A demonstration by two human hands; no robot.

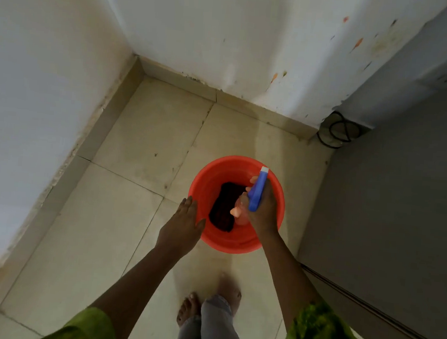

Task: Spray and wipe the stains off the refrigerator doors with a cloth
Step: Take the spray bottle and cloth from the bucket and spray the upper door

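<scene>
An orange-red bucket (pixel 210 179) stands on the tiled floor with a dark cloth (pixel 223 207) lying inside it. My right hand (pixel 263 210) grips a spray bottle (pixel 257 191) with a blue trigger head over the bucket's right side. My left hand (pixel 183 226) is open with straight fingers, just left of the bucket's rim, holding nothing. The grey refrigerator (pixel 392 200) fills the right side of the view.
White walls meet in a corner ahead, the right one (pixel 255 37) speckled with orange stains. A coiled black cable (pixel 337 132) lies at the refrigerator's back corner. My bare feet (pixel 205 303) stand on the beige tiles (pixel 121 214) near the bucket.
</scene>
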